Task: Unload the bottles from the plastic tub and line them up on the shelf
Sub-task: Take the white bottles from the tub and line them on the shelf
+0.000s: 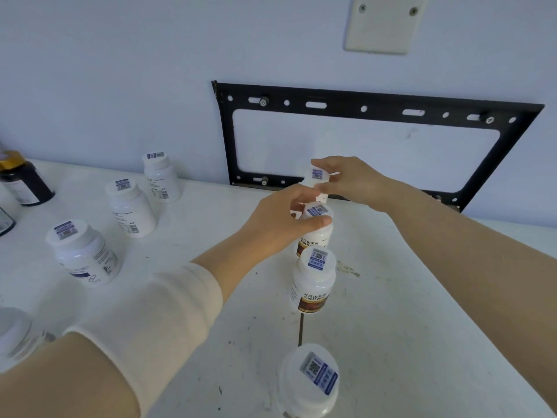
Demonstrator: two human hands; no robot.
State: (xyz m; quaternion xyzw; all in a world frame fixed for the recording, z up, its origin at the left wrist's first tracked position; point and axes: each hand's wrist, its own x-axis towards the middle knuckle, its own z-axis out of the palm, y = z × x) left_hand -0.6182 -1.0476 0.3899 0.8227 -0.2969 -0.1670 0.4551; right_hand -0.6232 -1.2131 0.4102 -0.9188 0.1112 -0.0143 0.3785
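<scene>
- The left hand has fingers and thumb curled round the cap of the second bottle from the back. The right hand pinches the cap of the farthest bottle, close to the wall.
- Both bottles belong to one column running toward the viewer on the shelf, with a third bottle and a nearest bottle in front. The plastic tub is out of view.
- Whether the two held bottles already stand on the shelf cannot be told — their bases are hidden.
- To do this well, I judge: set each one down flat, sight along the third and nearest caps, and nudge sideways until the line runs straight.
- Keep the gaps even and let go one hand at a time — a brushed neighbour could tip.
</scene>
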